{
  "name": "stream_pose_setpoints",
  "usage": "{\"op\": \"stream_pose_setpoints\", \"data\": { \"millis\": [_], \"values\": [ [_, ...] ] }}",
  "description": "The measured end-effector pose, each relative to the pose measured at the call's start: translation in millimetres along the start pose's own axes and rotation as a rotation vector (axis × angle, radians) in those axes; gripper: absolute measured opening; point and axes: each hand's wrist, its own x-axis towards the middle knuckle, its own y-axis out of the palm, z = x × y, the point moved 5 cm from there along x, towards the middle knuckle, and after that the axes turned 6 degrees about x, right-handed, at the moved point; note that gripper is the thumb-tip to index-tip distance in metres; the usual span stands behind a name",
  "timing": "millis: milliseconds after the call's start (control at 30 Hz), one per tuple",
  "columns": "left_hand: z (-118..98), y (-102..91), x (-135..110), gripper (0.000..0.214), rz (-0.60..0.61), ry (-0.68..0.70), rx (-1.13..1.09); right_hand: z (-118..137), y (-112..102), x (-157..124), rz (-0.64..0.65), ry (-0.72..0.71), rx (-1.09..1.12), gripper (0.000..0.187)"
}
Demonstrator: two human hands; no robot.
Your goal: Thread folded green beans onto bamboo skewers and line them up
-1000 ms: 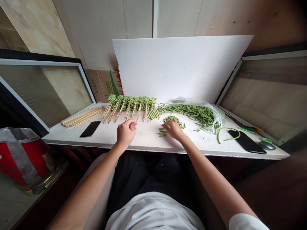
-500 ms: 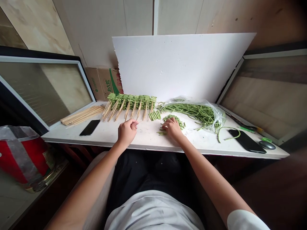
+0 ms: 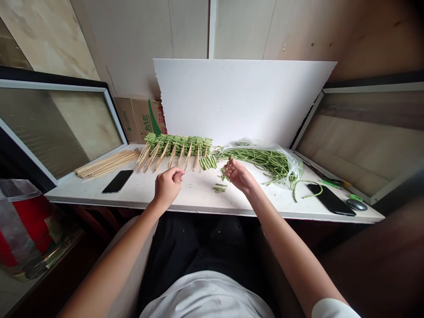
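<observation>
My left hand [image 3: 168,185] hovers over the white table [image 3: 185,198], fingers pinched together on what looks like a thin bamboo skewer. My right hand [image 3: 239,175] is lifted a little above the table with a few short green bean pieces [image 3: 226,173] in its curled fingers. More cut bean pieces [image 3: 219,188] lie under it. Behind my hands runs a row of finished bean skewers [image 3: 177,148], with a small stack of cut pieces [image 3: 208,162] at its right end.
Long green beans in a clear plastic bag [image 3: 265,160] lie to the right. Loose bamboo skewers [image 3: 107,163] and a black phone [image 3: 118,181] are on the left. A second phone [image 3: 331,199], scissors [image 3: 326,181] and a white foam board [image 3: 241,99] are also there.
My right hand has risen from the pile of cut beans, carrying a few pieces. My left hand has barely moved. The camera has tilted slightly.
</observation>
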Motion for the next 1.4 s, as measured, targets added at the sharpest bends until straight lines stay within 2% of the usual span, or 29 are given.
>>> {"op": "stream_pose_setpoints", "data": {
  "millis": [267, 500, 733, 1400],
  "values": [
    [-3.3, 2.4, -3.2, 0.021, 0.011, 0.019, 0.003, -2.9, 5.8, -1.3, -0.004, 0.078, 0.092, 0.029],
    [-3.3, 2.7, -2.8, 0.020, 0.009, 0.021, 0.008, -2.7, 7.6, -2.4, -0.028, 0.084, 0.150, 0.021],
    [-2.8, 1.3, -2.2, 0.020, -0.004, 0.022, 0.017, 0.2, 5.9, -1.8, -0.050, 0.036, 0.103, 0.021],
    [-2.4, 1.9, -2.4, 0.021, -0.011, 0.020, 0.013, 0.2, 7.6, -4.0, -0.098, 0.028, 0.068, 0.023]
  ]
}}
